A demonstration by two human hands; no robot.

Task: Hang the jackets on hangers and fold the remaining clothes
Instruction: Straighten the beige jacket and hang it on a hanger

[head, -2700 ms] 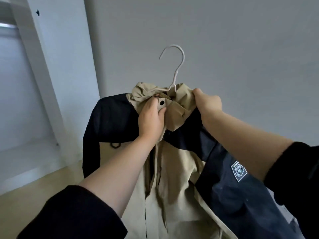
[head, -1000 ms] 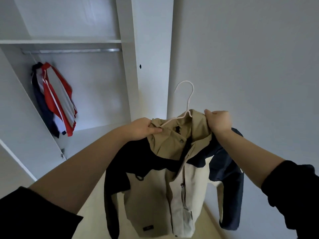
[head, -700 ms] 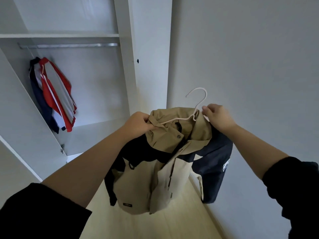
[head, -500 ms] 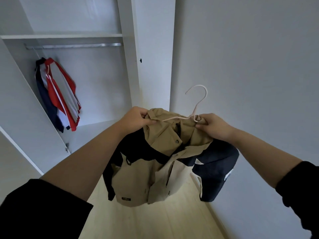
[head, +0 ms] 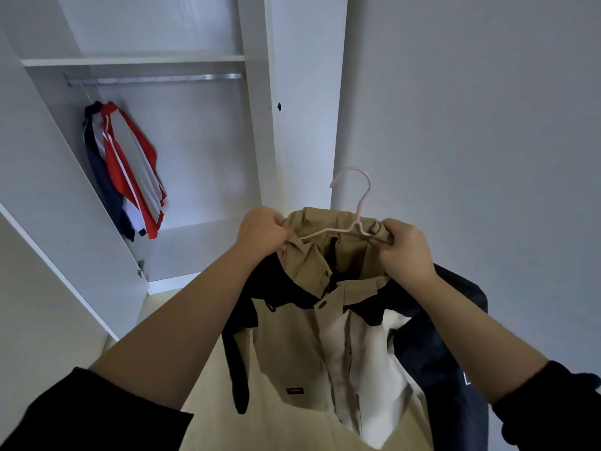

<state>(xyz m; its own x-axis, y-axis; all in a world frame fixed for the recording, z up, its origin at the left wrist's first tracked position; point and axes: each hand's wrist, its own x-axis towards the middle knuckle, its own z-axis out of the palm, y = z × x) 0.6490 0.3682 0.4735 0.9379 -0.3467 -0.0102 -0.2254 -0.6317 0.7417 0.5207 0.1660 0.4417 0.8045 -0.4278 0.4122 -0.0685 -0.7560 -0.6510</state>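
In front of the open wardrobe [head: 257,125], I hold the tan and navy jacket [head: 312,336] in the air on its pale hanger [head: 357,222], with the hem hanging down toward the floor. The rail [head: 156,79] is well apart, up and to my left, and a red, white and navy jacket [head: 130,170] already hangs there.

The trouble I expect is at the collar. The tan cloth is bunched around the neck of the hanger, and I cannot tell whether the wire sits properly inside both shoulders. If one side is only caught in the folds, the jacket could slide off that end once I let go or tip the hanger toward the rail. The front also hangs open, so nothing holds it square.

Both my arms reach forward and up, bare below pushed-up black sleeves. My left hand [head: 261,234] is curled tightly around the collar at the hanger's left end. My right hand [head: 403,252] pinches the gathered collar just beside the hook's base, knuckles toward me.
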